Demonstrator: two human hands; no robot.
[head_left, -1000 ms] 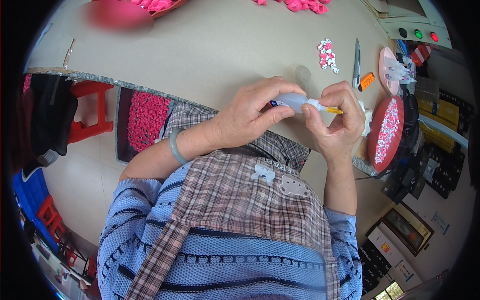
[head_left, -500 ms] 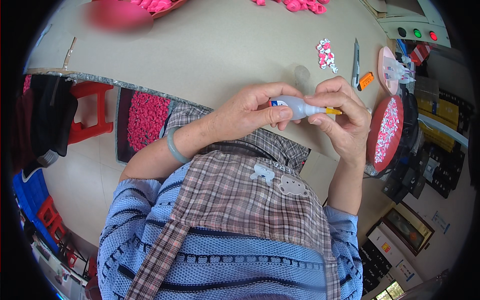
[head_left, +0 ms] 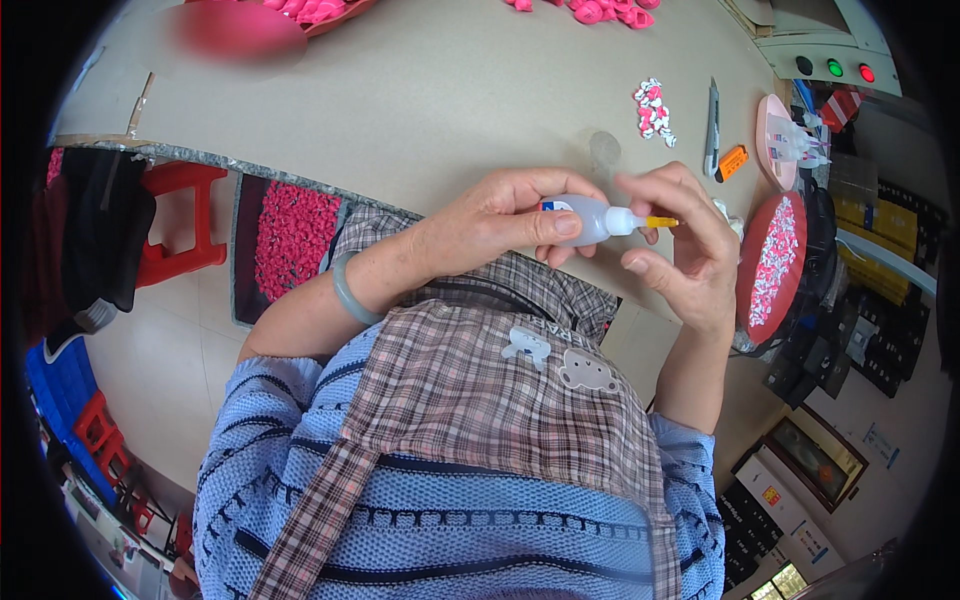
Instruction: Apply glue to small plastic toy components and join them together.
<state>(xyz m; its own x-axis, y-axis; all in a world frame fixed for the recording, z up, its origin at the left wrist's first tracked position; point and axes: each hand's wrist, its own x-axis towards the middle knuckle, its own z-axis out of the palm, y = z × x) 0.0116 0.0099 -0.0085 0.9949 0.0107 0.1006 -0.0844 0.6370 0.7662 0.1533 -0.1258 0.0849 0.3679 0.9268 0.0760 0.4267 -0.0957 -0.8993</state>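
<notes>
A small translucent squeeze bottle (head_left: 592, 222) with a white collar and a yellow nozzle tip lies level above my lap, near the table's front edge. My left hand (head_left: 520, 215) is closed round the bottle's body, thumb along its side. Around the nozzle end, my right hand (head_left: 690, 235) is open, its thumb and fingers apart; no grip on the tip shows. Beyond the hands, a little heap of pink and white pieces (head_left: 654, 112) lies on the table. A grey cutter knife (head_left: 713, 130) and an orange piece (head_left: 733, 162) are to its right.
A red tray (head_left: 755, 285) of pink and white pieces stands right of my right hand. Behind it, a pale pink dish (head_left: 768, 120) holds small bottles. Pink parts (head_left: 610, 10) lie at the table's far side. Left of my lap sits a bin of pink pieces (head_left: 295, 240).
My right thumb and fingers have come off the bottle's neck and spread apart, baring the white collar. My left hand keeps its hold on the bottle.
</notes>
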